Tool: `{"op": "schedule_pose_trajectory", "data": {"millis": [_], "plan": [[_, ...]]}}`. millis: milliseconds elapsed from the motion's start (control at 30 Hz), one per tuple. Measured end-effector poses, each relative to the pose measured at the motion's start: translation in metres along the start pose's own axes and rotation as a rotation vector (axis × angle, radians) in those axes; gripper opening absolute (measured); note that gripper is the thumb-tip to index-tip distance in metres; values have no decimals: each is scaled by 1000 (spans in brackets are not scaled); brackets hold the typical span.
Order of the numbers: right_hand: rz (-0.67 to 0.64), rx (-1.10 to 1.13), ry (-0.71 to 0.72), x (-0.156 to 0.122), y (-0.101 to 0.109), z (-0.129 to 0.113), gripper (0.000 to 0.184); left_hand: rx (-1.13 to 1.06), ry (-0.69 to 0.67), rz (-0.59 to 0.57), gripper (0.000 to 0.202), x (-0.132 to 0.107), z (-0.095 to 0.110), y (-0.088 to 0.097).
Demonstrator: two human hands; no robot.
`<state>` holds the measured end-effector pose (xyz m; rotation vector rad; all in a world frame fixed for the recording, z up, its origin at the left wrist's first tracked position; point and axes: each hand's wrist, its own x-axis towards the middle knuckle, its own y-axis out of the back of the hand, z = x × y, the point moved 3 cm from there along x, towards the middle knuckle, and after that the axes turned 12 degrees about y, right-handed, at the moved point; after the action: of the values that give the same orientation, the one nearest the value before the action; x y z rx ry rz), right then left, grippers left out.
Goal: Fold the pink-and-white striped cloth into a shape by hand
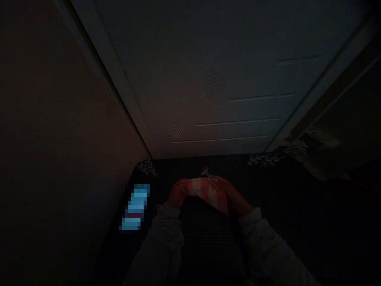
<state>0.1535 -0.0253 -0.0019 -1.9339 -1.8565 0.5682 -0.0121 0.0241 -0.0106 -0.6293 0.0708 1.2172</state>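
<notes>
The light is very dim. My left hand [177,193] closes on the left end of a red-and-white patterned cloth [205,188]. The cloth spans both hands and its right side hangs down toward me. At its upper right, my right hand [233,194] has its fingers closed around the cloth and a small shiny stemmed piece [205,171]. That piece has a round, disc-like end pointing up and left; its exact kind is too dark to make out. Both hands are held over a dark surface.
Small shiny round pieces cluster at the back left [147,167] and back right [264,159]. A lit, pixelated screen [135,207] lies at left. Behind stands a pale panel with embossed hearts [213,85]. A wall [59,159] borders the left; dim, crumpled-looking items [315,151] lie right.
</notes>
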Motion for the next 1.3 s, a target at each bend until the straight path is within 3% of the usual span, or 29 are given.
{"op": "schedule_pose_trajectory", "data": {"millis": [100,200,300,433,533,700,767,800,933,1000,1167,1300], "plan": [[-85,7,-24,-3,-5,-3,22,8,78,-169,28,-4,4,-3],[-148,-14,-11,-2,-8,-5,21,122,135,-221,28,-3,1,-3],[-81,-141,57,4,-1,-5,19,187,154,-100,30,3,-5,2],[-12,-422,141,9,7,-4,24,100,-15,51,50,7,-1,7],[11,-370,139,10,8,-4,24,11,80,-30,68,4,-2,5],[183,-267,177,12,20,-8,23,-24,231,-223,82,1,-9,3],[178,-308,192,13,23,-9,23,42,201,-230,79,3,-9,7],[155,-339,194,14,23,-9,23,93,149,-178,74,5,-7,11],[29,-455,170,14,17,-6,26,349,-274,211,46,7,10,26],[-4,-512,163,13,11,-3,27,421,-379,250,43,4,14,24],[-103,-627,155,11,2,9,24,454,-147,31,47,1,4,4],[-130,-616,126,11,2,13,24,510,-113,44,31,2,2,0]]}}
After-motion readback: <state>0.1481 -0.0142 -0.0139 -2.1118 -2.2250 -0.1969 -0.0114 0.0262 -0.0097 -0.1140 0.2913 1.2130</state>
